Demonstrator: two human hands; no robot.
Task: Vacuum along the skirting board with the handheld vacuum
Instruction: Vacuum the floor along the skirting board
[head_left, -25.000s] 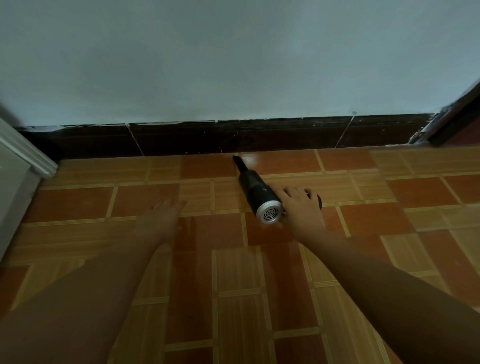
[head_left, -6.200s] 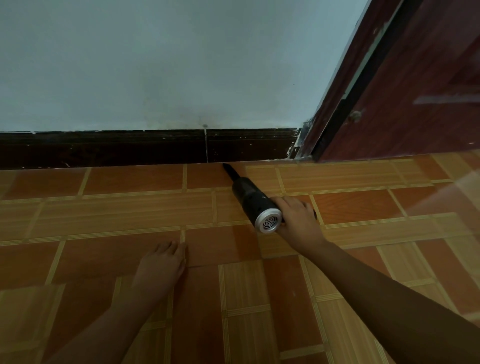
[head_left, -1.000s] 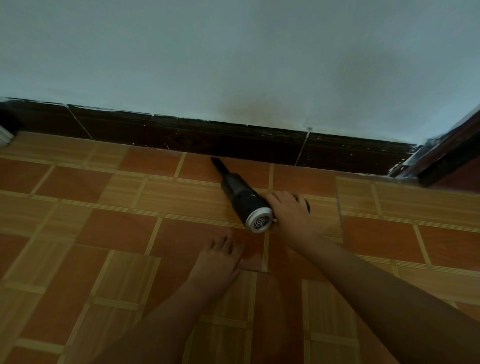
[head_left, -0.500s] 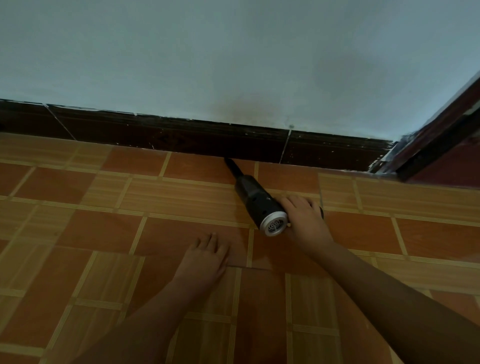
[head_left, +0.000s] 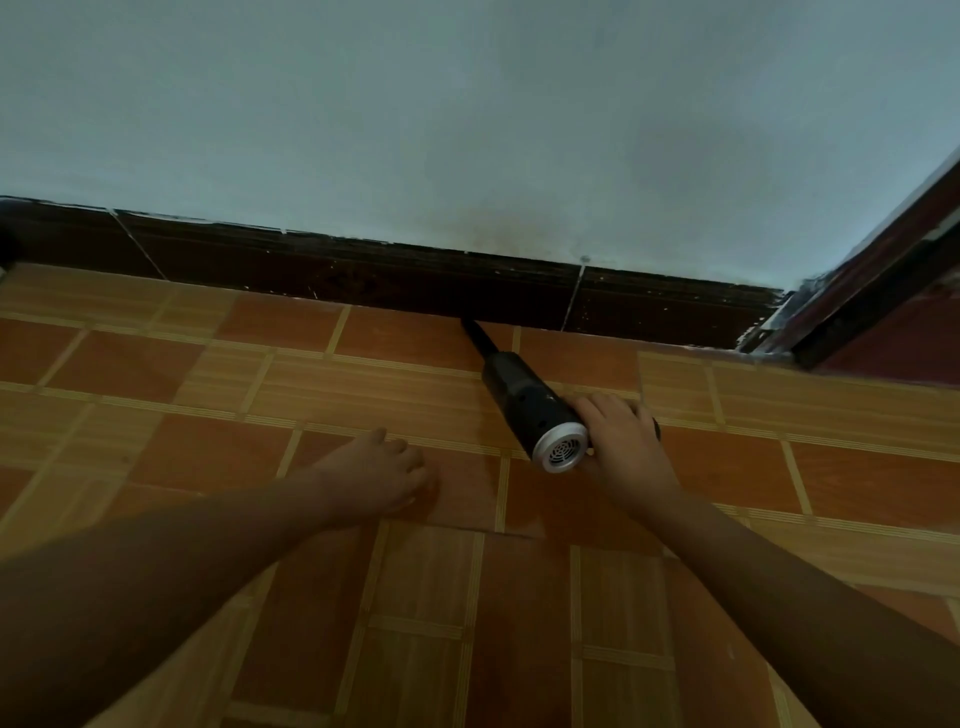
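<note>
A black handheld vacuum (head_left: 524, 397) with a silver vented rear cap lies low over the orange tiled floor (head_left: 208, 457). Its thin nozzle tip touches the foot of the dark brown skirting board (head_left: 363, 275). My right hand (head_left: 623, 441) is wrapped around the vacuum's handle, which it hides. My left hand (head_left: 382, 475) rests palm down on the tiles, left of the vacuum and apart from it, fingers slightly curled.
A pale blue-white wall (head_left: 467, 130) rises above the skirting. A dark red door and frame (head_left: 893, 291) stand at the right end of the skirting. White grout joints break the skirting near the nozzle and at far left.
The vacuum and my right hand have slid right along the skirting, towards the door frame. My left hand has shifted forward on the floor and now lies further from the vacuum.
</note>
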